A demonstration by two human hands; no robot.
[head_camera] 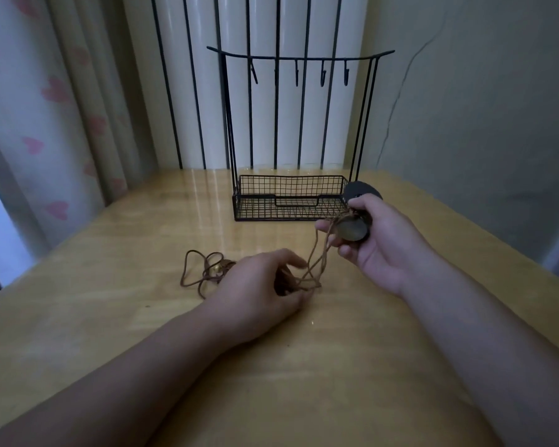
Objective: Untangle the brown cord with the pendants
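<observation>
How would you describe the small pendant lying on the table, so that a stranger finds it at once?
Start at the black wire rack at the back of the wooden table, then look nearer and left, just past the left hand. There the brown cord lies in loose loops, with a small shiny golden pendant among them. The other pendant, larger, round and dull, is in the right hand.
</observation>
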